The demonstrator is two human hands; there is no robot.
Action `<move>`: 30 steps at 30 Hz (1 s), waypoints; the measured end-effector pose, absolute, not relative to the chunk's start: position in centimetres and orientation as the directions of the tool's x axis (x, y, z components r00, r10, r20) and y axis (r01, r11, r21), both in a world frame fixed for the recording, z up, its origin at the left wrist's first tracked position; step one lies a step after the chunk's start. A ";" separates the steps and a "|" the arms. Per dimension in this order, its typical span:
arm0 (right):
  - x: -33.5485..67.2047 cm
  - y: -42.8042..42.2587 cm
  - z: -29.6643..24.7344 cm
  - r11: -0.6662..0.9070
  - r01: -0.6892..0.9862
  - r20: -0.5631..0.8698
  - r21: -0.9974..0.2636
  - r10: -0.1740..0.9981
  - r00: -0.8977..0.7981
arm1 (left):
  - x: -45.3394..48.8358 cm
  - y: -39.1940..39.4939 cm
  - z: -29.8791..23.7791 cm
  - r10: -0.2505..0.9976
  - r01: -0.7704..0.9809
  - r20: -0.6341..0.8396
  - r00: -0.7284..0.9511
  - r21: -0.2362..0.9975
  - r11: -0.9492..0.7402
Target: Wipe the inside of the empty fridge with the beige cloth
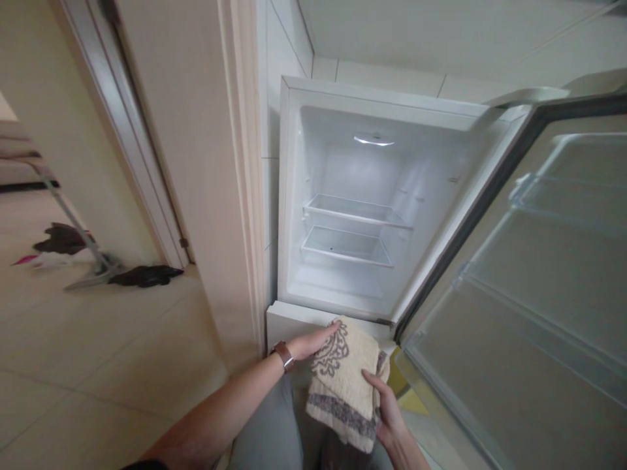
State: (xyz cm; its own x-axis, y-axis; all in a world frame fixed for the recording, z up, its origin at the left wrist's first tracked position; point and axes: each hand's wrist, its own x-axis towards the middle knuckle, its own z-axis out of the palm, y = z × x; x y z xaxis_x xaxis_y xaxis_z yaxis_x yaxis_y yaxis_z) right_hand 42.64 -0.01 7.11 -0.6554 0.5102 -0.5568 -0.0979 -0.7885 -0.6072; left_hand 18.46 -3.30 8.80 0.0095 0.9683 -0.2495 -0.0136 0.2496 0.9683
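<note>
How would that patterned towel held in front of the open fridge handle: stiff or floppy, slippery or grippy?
The towel is probably floppy: its lower edge droops between the left hand and right hand. Its fuzzy surface likely grips well. It seems light, held loosely by fingertips.

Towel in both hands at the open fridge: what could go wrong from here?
1. The towel is pinched only at its edges by the left hand and right hand; its loose lower end could slip free.
2. The fridge door stands open close on the right; an elbow might knock its door shelves.
3. The glass shelves look thin; hard pressing could shift them.
</note>
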 end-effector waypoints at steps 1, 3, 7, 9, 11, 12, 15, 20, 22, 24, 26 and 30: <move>42.1 0.2 7.7 -0.780 -0.106 -0.551 -0.617 0.524 -0.649 | 17.9 -3.0 8.3 0.979 0.169 -0.178 -0.095 0.967 0.192; 40.8 1.0 9.3 -0.711 -0.167 -0.504 -0.683 0.625 -0.596 | 16.1 -2.2 7.3 0.959 0.461 -0.050 -0.278 0.869 0.179; 37.3 4.9 13.4 -0.357 -0.253 -0.273 -0.899 0.910 -0.314 | 11.1 -0.4 6.2 0.901 0.639 0.081 -0.425 0.732 0.236; 35.4 7.8 15.7 -0.115 -0.190 -0.084 -0.975 0.982 -0.168 | 8.4 0.8 6.1 0.898 0.710 0.136 -0.419 0.665 0.231; 33.4 10.9 18.0 0.151 -0.065 0.155 -0.986 0.987 -0.052 | 5.9 2.5 6.2 0.913 0.771 0.163 -0.373 0.602 0.207; 32.4 12.3 19.0 0.260 0.034 0.260 -0.965 0.966 -0.015 | 4.7 3.4 6.3 0.924 0.794 0.167 -0.344 0.577 0.192; 28.7 16.3 20.9 0.457 0.402 0.462 -0.794 0.882 -0.091 | 1.4 6.4 6.1 0.956 0.849 0.155 -0.249 0.510 0.138; 20.5 21.7 20.0 0.790 0.556 0.538 -0.257 0.595 -0.597 | -1.8 9.6 4.7 0.998 0.928 0.052 -0.031 0.373 0.010; 17.3 23.0 19.1 0.814 0.568 0.442 -0.123 0.557 -0.703 | -2.3 10.0 4.1 0.998 0.922 0.058 0.007 0.385 -0.029; 14.6 23.8 18.8 0.830 0.555 0.369 -0.052 0.532 -0.762 | -2.5 10.1 3.7 0.997 0.917 0.076 0.011 0.396 -0.041; 12.6 24.2 19.1 0.851 0.525 0.318 -0.009 0.500 -0.805 | -2.4 10.1 3.7 0.997 0.917 0.080 0.008 0.396 -0.039; 10.1 25.3 20.7 0.857 0.515 0.190 0.022 0.502 -0.844 | -2.4 10.1 3.9 0.999 0.921 0.048 0.018 0.388 -0.035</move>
State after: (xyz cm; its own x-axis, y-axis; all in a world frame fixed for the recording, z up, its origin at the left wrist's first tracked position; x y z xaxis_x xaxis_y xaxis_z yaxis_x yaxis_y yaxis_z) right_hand 10.07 25.28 20.74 -0.8436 0.5021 0.1903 0.5151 0.8569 0.0222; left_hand -2.40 10.06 3.90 0.0178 0.9987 0.0483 0.9210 -0.0351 0.3879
